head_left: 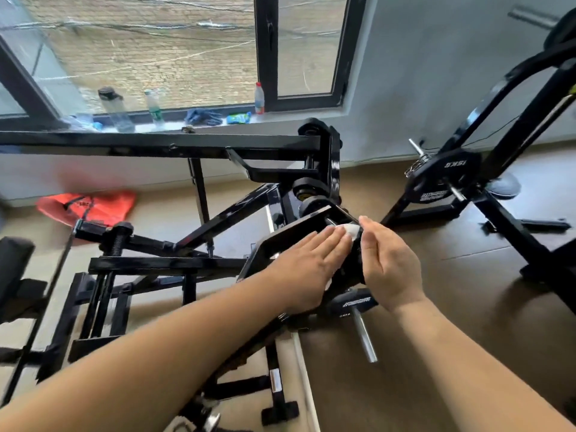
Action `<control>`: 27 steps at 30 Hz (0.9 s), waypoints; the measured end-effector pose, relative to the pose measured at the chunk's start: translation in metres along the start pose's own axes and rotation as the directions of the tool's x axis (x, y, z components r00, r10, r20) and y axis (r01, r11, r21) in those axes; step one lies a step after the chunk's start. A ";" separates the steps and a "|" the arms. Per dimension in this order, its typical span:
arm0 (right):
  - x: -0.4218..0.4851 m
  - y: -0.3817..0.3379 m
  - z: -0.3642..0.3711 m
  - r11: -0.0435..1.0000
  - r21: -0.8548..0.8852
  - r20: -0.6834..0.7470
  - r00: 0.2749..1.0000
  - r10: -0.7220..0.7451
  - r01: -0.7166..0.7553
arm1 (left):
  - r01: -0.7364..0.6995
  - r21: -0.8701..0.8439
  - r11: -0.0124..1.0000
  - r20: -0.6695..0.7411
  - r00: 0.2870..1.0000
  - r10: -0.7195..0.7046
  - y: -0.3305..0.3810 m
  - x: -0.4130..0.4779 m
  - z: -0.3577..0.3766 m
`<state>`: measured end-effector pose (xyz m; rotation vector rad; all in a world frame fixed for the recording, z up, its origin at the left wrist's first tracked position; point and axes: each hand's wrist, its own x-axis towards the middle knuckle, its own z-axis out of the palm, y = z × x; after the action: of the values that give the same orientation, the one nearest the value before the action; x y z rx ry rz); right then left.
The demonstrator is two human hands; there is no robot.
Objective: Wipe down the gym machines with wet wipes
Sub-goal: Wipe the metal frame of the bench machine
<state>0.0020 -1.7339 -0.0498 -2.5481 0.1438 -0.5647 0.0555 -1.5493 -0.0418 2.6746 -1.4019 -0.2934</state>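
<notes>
Mid-task: left grip (311, 263), flat, presses wipe (352, 230) on bracket (290, 236); right grip (389, 266) at 3 o'clock, loose, empty. Frame (156, 263) and 2 o'clock machine (529, 120) probably left to wipe.

A white wet wipe (351, 231) lies almost wholly hidden beneath the flat left hand (311, 263), showing only at the fingertips and as a sliver below the palm. The right hand (389, 263) turns its palm away, so whether it touches the black machine arm (290, 235) cannot be told. Both forearms run off the bottom edge. The orange bag (90, 207) is blurred. Labels on the bottles (154, 107) along the windowsill (277, 120) are too small to read.
</notes>
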 end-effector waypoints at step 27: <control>0.000 0.019 0.023 0.990 -0.063 -0.216 0.967 -0.137 0.126 | -0.028 -0.099 0.995 -0.124 0.992 0.016 -0.012 0.001 -0.002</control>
<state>0.0115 -1.7392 -0.0775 -2.5496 0.0674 -0.9066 0.0665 -1.5432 -0.0425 2.5477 -1.3424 -0.1889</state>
